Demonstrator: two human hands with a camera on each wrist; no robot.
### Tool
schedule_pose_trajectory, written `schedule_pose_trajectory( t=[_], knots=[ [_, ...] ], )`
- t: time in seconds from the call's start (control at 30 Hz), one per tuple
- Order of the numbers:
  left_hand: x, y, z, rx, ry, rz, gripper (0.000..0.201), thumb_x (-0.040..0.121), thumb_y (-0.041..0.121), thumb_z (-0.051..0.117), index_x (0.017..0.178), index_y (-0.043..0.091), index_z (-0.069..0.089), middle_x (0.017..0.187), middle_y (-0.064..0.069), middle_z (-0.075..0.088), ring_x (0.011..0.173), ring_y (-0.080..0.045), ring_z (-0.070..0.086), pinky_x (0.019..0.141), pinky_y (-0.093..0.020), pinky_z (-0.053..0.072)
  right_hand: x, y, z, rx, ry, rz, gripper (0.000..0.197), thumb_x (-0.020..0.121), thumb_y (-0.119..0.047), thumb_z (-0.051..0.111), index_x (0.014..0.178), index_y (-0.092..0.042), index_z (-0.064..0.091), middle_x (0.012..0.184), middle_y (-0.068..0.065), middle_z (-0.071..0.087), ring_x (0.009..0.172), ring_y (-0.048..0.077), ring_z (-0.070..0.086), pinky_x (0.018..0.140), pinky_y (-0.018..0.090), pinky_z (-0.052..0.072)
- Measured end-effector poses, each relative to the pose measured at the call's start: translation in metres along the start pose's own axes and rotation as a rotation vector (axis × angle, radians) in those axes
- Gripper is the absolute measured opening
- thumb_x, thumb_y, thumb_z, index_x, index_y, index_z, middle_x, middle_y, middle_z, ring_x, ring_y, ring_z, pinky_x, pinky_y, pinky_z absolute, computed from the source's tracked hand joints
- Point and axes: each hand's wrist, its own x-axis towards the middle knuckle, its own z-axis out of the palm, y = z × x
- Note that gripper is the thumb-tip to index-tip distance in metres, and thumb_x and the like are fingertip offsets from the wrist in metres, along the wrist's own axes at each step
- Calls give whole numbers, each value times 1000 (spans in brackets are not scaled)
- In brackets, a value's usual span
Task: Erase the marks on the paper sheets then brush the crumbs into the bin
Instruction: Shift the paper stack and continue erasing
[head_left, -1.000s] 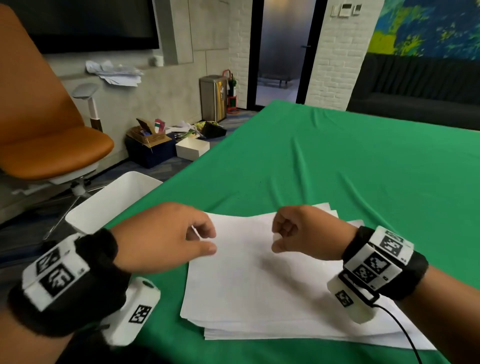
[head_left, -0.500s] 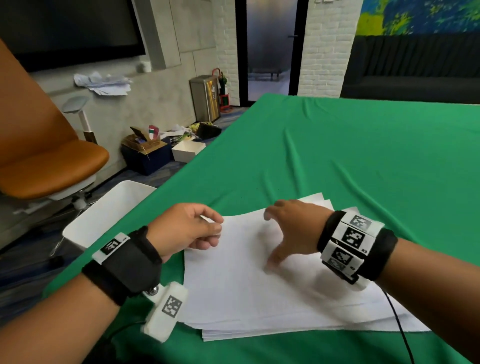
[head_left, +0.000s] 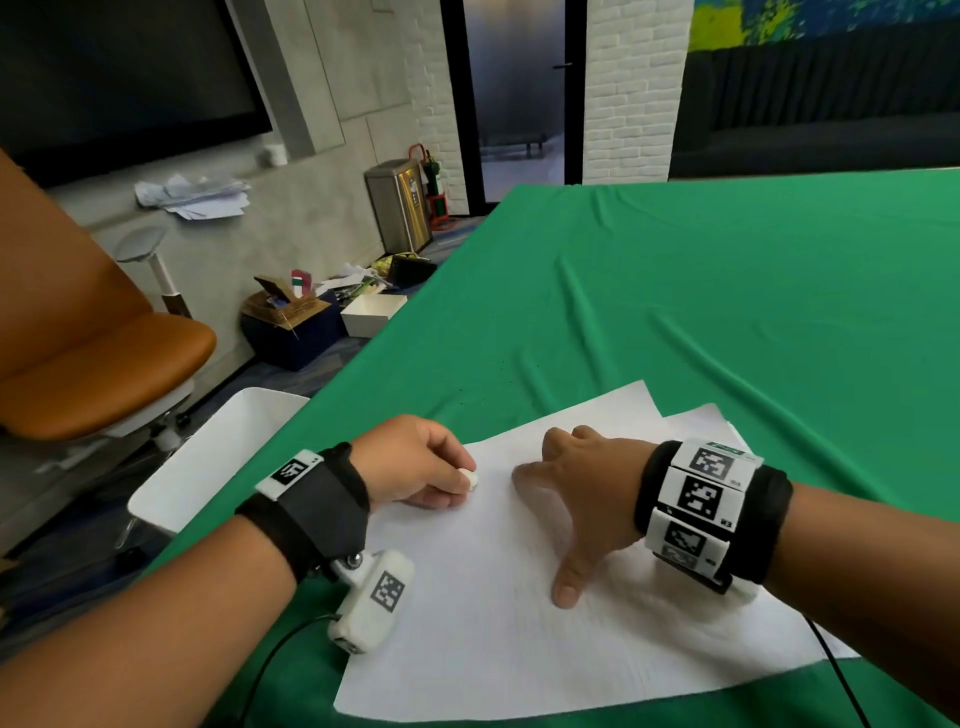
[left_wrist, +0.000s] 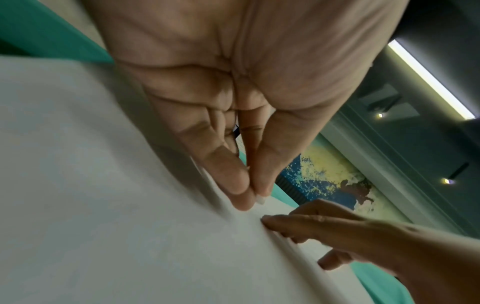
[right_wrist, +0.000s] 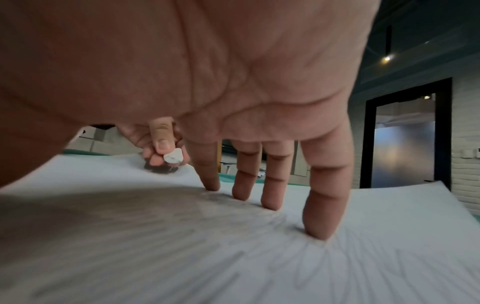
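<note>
White eraser (head_left: 471, 478) pinched in left hand (head_left: 415, 462), tip down at left edge of top sheet of paper stack (head_left: 493, 597) on green surface (head_left: 727, 312). Faint pencil marks running rightward from that grip, under and past right hand (head_left: 582, 499), pressed flat with fingers (right_wrist: 322, 216) spread. Left hand clearly nearer. Bin (head_left: 218, 457) off surface's left edge. No readable writing; only square black-and-white codes on wristbands (head_left: 701, 499).

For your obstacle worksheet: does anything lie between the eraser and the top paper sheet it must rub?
Nothing visible does. The left hand pinches the eraser just over the top sheet; the right hand presses the sheet alongside, not between.
</note>
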Motion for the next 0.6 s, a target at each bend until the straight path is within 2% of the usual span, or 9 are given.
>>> schedule_pose_trajectory(
  t=[0.07,0.13,0.33,0.37,0.43,0.5,0.57,0.6],
  knots=[
    [11,5,5,67,-2,4,14,83,-8,77,94,-2,70,95,-27,75,76,-24,73,72,-28,63,1,1,0,12,-3,8,125,41,-90,79,148,-40,35,132,1,39,120,28,42,96,53,52],
    [22,7,5,103,24,0,16,84,-6,78,98,-5,72,95,-26,75,73,-21,73,70,-25,63,1,1,0,12,-6,12,127,42,-89,79,150,-41,32,137,0,38,123,28,41,97,53,51],
    [35,7,4,140,46,-9,20,85,-1,78,104,-1,71,81,-15,76,66,-15,70,62,-22,61,2,-2,1,17,-10,19,126,47,-85,81,153,-42,30,141,1,36,125,28,39,98,55,51],
    [36,8,5,177,58,4,20,85,0,79,102,0,71,78,-15,75,66,-15,70,63,-24,61,2,-2,1,19,-12,21,126,47,-85,82,153,-42,30,141,1,36,125,28,38,97,55,51],
    [34,9,7,246,82,32,17,82,1,81,97,0,73,78,-16,76,69,-19,72,73,-32,64,2,-1,1,16,-18,25,126,47,-84,82,153,-42,30,141,1,35,125,29,38,96,55,52],
    [32,11,8,300,85,66,15,79,2,84,92,2,76,80,-15,76,76,-27,76,81,-40,64,3,-1,1,15,-17,24,126,46,-84,82,153,-42,29,141,1,35,125,29,37,96,55,51],
    [30,14,11,385,101,100,14,75,6,86,86,8,79,79,-11,77,79,-29,77,78,-39,65,3,-2,2,16,-19,23,127,47,-84,83,154,-41,29,141,1,34,125,29,37,97,55,51],
    [29,15,12,447,112,117,13,74,9,87,84,12,79,77,-7,77,75,-26,77,74,-33,64,4,-1,2,15,-20,24,127,47,-83,83,154,-41,29,141,2,34,125,29,37,96,55,51]
  ],
)
